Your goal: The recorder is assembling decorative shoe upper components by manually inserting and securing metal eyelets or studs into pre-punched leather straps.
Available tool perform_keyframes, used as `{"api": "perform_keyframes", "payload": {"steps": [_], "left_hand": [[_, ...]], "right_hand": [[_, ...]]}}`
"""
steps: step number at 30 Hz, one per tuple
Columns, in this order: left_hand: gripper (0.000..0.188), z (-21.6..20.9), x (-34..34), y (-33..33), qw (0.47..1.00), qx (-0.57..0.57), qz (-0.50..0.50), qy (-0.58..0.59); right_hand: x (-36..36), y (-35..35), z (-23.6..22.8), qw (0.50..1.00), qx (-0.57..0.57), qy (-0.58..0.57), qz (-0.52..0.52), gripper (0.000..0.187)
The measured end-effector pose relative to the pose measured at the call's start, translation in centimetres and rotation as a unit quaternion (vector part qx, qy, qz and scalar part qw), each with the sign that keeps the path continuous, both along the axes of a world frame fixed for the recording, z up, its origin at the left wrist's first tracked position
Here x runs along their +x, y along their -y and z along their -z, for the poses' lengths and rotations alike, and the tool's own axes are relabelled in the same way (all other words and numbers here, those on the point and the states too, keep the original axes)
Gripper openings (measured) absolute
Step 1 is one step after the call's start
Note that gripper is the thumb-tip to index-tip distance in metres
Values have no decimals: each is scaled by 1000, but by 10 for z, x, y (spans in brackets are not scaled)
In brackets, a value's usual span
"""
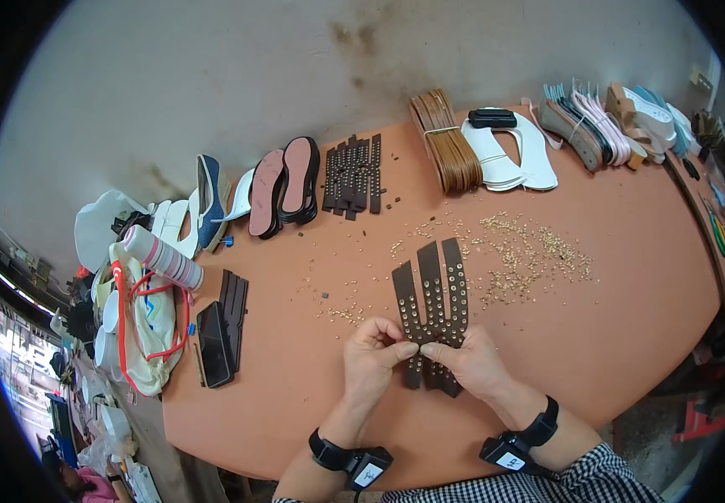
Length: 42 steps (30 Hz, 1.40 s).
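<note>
A dark brown shoe strap piece [434,289], cut into several long strips and dotted with gold-coloured studs, lies before me with its strips pointing away. My left hand [371,356] pinches its left side, thumb on top near the middle. My right hand [471,362] grips the right side, its thumb meeting the left thumb over the studs. Whether a loose stud sits between the thumbs is too small to tell. Beyond and to the right, many small gold studs [538,251] are scattered over the tabletop. A smaller scatter of studs [347,313] is at the left.
On the orange-brown table [597,360], finished studded straps [352,176] lie at the back beside pink-topped soles [298,184]. A brown strip bundle [446,142] and white cutouts [538,159] sit further right. A phone [215,344], striped cup [163,256] and bag [148,335] occupy the left.
</note>
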<state>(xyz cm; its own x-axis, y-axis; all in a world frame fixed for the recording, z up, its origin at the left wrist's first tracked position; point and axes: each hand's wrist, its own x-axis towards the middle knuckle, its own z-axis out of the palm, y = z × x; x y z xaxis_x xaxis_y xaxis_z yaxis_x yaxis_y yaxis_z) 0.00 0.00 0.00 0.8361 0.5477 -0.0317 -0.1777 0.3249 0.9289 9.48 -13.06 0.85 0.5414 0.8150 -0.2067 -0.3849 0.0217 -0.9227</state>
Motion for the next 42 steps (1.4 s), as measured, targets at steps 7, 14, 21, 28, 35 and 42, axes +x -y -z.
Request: {"api": "perform_keyframes", "payload": {"steps": [7,14,21,28,35,42], "left_hand": [[28,-6,6,3,999,-29,-22,2],[31,-8,3,-3,998,-44,5,-40],[30,-5,2,-1,1000,15,-3,-24],[29,1,0,3,998,45,-4,41],[29,-3,1,-3,1000,10,22,-1],[30,-4,1,-2,999,-16,22,23]], "right_hand": [[-9,-7,-2,988,95,-109,58,18],[-5,-5,0,990,100,-90,42,22],[-4,-4,0,994,71,-83,28,20],[-5,-5,6,981,127,-147,15,20],[-4,-5,5,983,117,-142,25,21],[-2,-3,-1,975,89,-202,10,21]]}}
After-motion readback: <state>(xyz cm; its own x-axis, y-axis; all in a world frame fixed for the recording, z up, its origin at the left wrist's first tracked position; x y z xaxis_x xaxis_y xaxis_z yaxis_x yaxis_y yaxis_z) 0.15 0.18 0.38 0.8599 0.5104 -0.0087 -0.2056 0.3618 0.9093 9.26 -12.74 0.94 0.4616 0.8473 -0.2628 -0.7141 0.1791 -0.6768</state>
